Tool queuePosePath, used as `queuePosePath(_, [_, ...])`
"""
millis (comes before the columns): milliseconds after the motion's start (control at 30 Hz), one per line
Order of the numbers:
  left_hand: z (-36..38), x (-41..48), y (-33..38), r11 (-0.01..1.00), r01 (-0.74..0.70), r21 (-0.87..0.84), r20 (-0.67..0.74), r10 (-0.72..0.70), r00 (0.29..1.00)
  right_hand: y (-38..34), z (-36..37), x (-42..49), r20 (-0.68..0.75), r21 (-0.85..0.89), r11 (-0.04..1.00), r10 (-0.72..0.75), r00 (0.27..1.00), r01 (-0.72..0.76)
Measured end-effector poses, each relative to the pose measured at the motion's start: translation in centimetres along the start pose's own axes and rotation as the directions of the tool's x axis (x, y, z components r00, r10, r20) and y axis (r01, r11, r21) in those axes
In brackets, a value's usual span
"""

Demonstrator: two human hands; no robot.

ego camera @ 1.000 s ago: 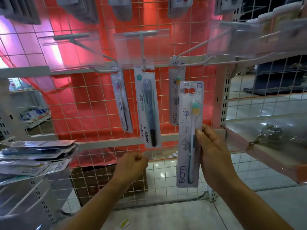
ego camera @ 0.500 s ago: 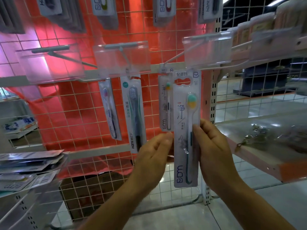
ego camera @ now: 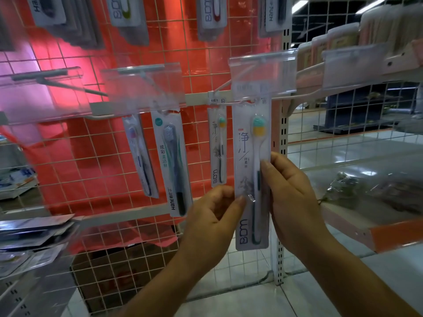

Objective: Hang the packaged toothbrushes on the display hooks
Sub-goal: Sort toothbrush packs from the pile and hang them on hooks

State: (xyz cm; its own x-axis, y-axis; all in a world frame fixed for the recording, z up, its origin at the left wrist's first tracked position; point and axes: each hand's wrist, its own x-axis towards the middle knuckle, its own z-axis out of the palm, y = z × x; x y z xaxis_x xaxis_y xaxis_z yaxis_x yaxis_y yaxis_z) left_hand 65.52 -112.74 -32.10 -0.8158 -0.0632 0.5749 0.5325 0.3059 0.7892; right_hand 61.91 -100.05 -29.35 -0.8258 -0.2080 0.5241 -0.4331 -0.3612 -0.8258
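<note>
A packaged toothbrush (ego camera: 251, 170) with a teal and yellow head stands upright in front of the red wire grid. My left hand (ego camera: 212, 216) pinches its left edge and my right hand (ego camera: 293, 197) grips its right edge. The pack's top sits behind the clear price tag (ego camera: 263, 76) at the tip of a display hook (ego camera: 231, 102). Whether the hook passes through the pack's hole is hidden. An identical pack (ego camera: 217, 147) hangs further back on that hook. Two other toothbrush packs (ego camera: 171, 165) hang from the hook to the left.
More packs hang from the upper row (ego camera: 123, 12). A pile of loose packs (ego camera: 29, 239) lies on a shelf at the lower left. A pink shelf (ego camera: 357, 227) with bagged items juts out at the right. A cardboard box (ego camera: 128, 268) sits behind the lower grid.
The pack has gone up and a little right, so its top now lies behind the price tag. My left hand rose from below and took the pack's left edge.
</note>
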Motion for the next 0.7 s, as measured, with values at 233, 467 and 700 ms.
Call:
queuePosePath(233, [0.1, 0.3, -0.9, 1.000, -0.010, 0.007, -0.005, 0.011, 1.000, 0.4, 0.0, 1.1, 0.006, -0.078, 0.997, -0.017, 1.000, 0.018])
queuePosePath(467, [-0.1, 1.7, -2.6, 0.991, 0.118, 0.056, -0.054, -0.115, 0.992, 2.3, 0.4, 3.4, -0.027, -0.139, 0.989, 0.051, 0.998, -0.054])
queuePosePath(700, [-0.7, 3.5, -4.9, 0.943, 0.258, 0.211, -0.164, -0.226, 0.960, 5.1, 1.5, 8.9, -0.096, -0.213, 0.968, 0.117, 0.988, -0.136])
